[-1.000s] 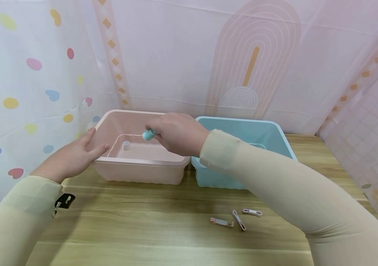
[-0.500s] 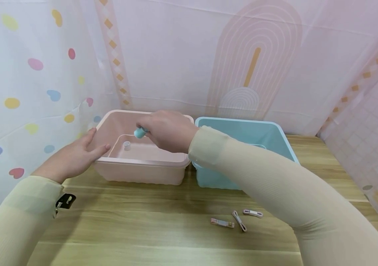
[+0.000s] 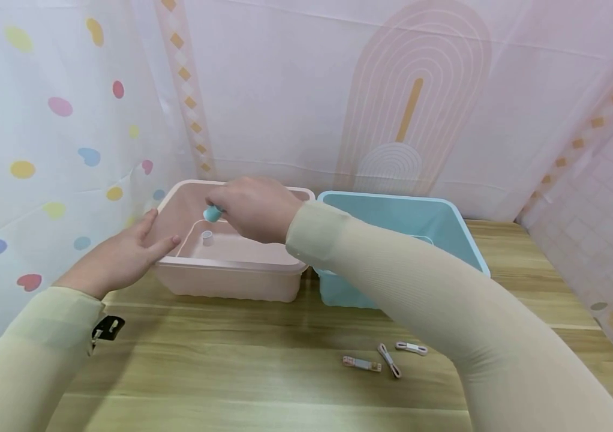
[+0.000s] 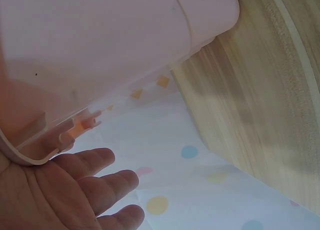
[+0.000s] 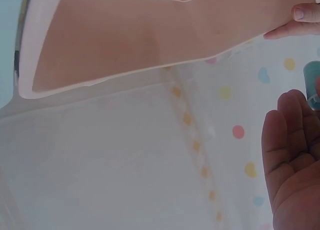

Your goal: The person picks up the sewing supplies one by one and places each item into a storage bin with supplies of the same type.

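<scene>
In the head view my right hand [image 3: 252, 210] is over the pink bin [image 3: 231, 285], pinching a small teal cylinder [image 3: 212, 213] whose kind I cannot make out. The right wrist view catches the teal cylinder [image 5: 313, 82] at its edge, beside the fingers. On the bin's floor, just below the cylinder, stands a small white cup-like piece [image 3: 207, 238]. My left hand [image 3: 123, 258] rests on the bin's left front corner, thumb over the rim. From the left wrist, its fingers [image 4: 102, 190] extend loosely beside the bin's outer wall.
A light blue bin [image 3: 393, 207] stands close to the pink one on the right, partly hidden by my right sleeve. Several small folded cord bundles [image 3: 361, 363] with paper bands lie on the wooden table [image 3: 204, 372] in front. Patterned curtains [image 3: 285, 90] hang behind and at the sides.
My right hand has moved left across the pink bin with the teal cylinder, to above the white piece. The left hand stays on the rim.
</scene>
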A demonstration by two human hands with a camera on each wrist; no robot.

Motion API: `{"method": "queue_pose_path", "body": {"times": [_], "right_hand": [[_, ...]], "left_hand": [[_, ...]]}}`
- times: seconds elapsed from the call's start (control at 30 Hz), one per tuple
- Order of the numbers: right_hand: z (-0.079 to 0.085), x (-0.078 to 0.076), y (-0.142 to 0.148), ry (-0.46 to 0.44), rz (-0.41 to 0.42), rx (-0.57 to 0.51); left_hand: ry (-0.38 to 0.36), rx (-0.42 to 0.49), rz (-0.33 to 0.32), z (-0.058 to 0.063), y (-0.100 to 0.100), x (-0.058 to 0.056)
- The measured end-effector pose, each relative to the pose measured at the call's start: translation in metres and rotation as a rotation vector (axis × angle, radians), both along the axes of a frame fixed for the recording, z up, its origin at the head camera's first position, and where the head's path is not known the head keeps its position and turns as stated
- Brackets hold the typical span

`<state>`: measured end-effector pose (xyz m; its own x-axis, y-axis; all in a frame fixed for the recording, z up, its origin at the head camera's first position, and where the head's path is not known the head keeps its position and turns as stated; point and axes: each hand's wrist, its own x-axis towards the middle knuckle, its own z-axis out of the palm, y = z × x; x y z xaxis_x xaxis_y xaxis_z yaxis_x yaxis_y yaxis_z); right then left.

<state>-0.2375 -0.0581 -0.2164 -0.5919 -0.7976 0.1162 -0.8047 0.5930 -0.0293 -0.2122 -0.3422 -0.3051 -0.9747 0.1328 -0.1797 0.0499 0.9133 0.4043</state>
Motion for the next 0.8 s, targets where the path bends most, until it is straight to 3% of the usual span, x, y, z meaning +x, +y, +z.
{"method": "queue_pose_path", "body": {"times": [0.8], "right_hand": [[-0.006,-0.012,-0.024,-0.011,0.034,0.027]], "left_hand": [[-0.014,-0.001,0.005,0.001,0.005,0.001]]}}
